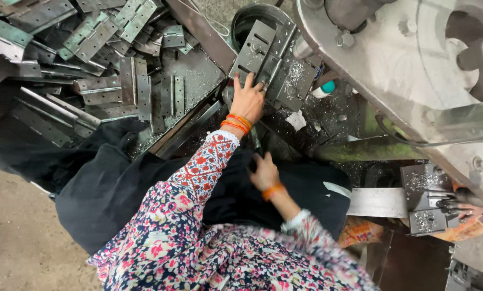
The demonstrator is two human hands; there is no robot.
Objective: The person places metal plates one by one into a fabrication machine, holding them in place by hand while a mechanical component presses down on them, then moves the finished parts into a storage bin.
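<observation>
My left hand (247, 99) reaches forward, its fingers spread against the lower edge of a stack of grey slotted metal hinge plates (263, 54). It touches the stack without closing around any plate. Orange bangles sit on that wrist, below a floral sleeve. My right hand (264, 172) lies lower down on black cloth (117, 188) over my lap, fingers loose and holding nothing. It also wears an orange bangle.
A large heap of similar hinge plates (117, 81) fills the upper left. A dark round container (249, 21) sits behind the stack. A big grey machine (414, 64) takes up the right, with metal shavings (328, 116) and a teal-capped bottle (325, 89) beneath. Another person's fingers (468, 210) show at far right.
</observation>
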